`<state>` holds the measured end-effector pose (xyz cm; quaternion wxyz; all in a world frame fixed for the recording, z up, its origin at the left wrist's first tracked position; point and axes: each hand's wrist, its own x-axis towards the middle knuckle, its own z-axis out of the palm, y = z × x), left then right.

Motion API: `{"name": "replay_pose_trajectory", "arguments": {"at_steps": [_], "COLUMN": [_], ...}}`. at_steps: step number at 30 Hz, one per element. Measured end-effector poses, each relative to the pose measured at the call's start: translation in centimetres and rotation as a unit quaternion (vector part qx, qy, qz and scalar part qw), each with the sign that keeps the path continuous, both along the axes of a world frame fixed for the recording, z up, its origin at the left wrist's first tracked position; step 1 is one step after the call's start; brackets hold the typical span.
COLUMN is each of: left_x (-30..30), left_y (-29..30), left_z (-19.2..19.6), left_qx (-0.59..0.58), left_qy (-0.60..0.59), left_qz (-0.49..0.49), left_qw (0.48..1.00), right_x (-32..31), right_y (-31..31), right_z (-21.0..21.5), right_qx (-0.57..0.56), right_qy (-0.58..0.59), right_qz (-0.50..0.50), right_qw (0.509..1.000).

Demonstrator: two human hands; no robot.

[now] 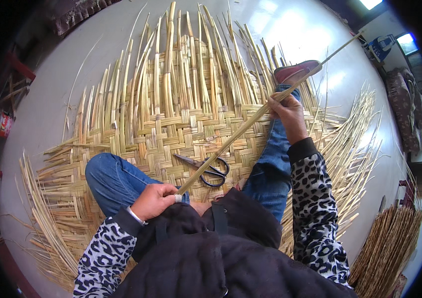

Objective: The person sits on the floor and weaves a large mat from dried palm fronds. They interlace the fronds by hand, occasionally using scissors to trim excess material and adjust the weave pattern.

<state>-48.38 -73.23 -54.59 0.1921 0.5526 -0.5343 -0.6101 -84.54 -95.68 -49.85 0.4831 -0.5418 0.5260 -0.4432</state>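
Note:
A long, pale reed strip [236, 134] slants across my lap from lower left to upper right, tapering to a thin tip past my shoe. My left hand [157, 200] is closed on its thick lower end, a whitish wrap showing at one finger. Farther along, my right hand [287, 112] pinches the strip between thumb and fingers. Under the strip lies a woven reed mat [171, 141], on which I sit with my legs apart. Dark-handled scissors [213, 171] rest on the weave between my legs, partly crossed by the strip.
Unwoven reed ends [168, 74] stick out along the mat's far side, and more loose reeds [352, 149] fan out at the right. A bundle of brown stalks [390, 243] stands at the lower right. A red container [2, 123] is at the far left on the grey floor [47, 99].

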Motion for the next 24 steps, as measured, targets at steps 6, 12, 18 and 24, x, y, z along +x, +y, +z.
{"name": "replay_pose_trajectory", "arguments": {"at_steps": [6,12,18,24], "left_x": [0.8,2.1,2.8,3.1], "left_y": [-0.3,-0.1,0.2,-2.5], "left_z": [0.7,0.3,1.1,2.1], "left_qx": [-0.038,-0.015,-0.041,-0.091], "left_qy": [-0.012,-0.024,-0.022,-0.082], "left_qz": [0.006,-0.002,-0.002,0.012], "left_qw": [0.999,1.000,0.999,0.992], "right_x": [-0.8,-2.3,-4.3,-5.4], "right_y": [-0.1,-0.9,-2.1,-4.4], "right_z": [0.5,0.4,1.1,4.1], "right_qx": [0.035,0.065,0.030,0.068], "right_qy": [-0.008,-0.018,0.050,0.007], "right_qz": [-0.010,-0.036,-0.045,-0.039], "right_qw": [0.999,0.997,0.997,0.997]}}
